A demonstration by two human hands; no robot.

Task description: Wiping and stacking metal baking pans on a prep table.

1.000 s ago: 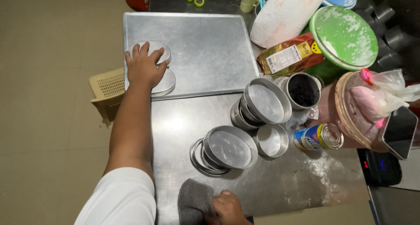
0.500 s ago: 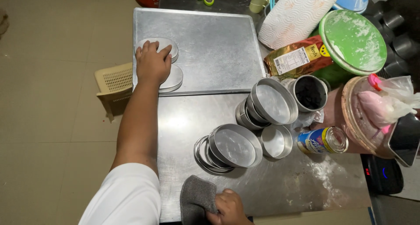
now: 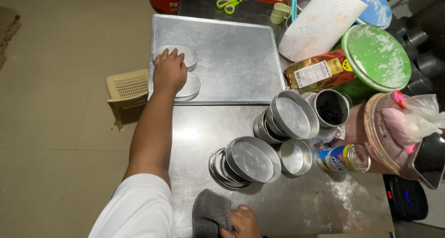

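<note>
Two small round pans (image 3: pixel 181 71) lie upside down on the baking tray (image 3: pixel 232 57) at its left edge, one beyond the other. The left hand (image 3: pixel 169 71) lies flat over both, fingers spread, pressing rather than gripping. Over the last second it has slid from the near pan toward the far one, so the placing looks about done. The right hand (image 3: pixel 241 222) has stayed at the worktop's (image 3: pixel 194 131) near edge, closed on a grey cloth (image 3: pixel 211 212). Stacks of round pans (image 3: pixel 252 161) sit mid-worktop, well apart from the tray; a tin can (image 3: pixel 343 158) lies beside them.
</note>
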